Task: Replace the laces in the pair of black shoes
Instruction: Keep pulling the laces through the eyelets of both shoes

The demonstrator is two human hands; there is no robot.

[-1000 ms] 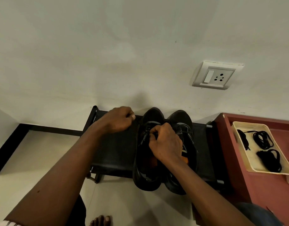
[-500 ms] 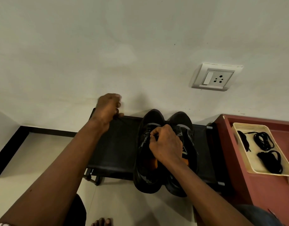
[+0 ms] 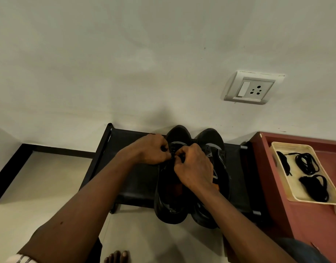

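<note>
left hand (image 3: 150, 149) is back at the shoe: half a second ago it was out over the far-left end of the rack (image 3: 133, 179), now its fingers are curled in a pinch at the eyelet row of the left shoe (image 3: 170, 209), nearly knuckle to knuckle with the right. thin dark strand between them, probably the lace (image 3: 172, 158), too small to be sure. right hand (image 3: 193, 168) hasn't left that spot, fingers curled, pinching at the same point. reads as one pull stroke finished and a regrip for the next eyelet; unlacing or threading, can't tell. right shoe (image 3: 210, 137) sits touching the left one on the rack, no hand on it. coiled black laces (image 3: 306, 162) lie in the tray (image 3: 290, 144) far right, well apart, so I'd call this early in the job
</note>
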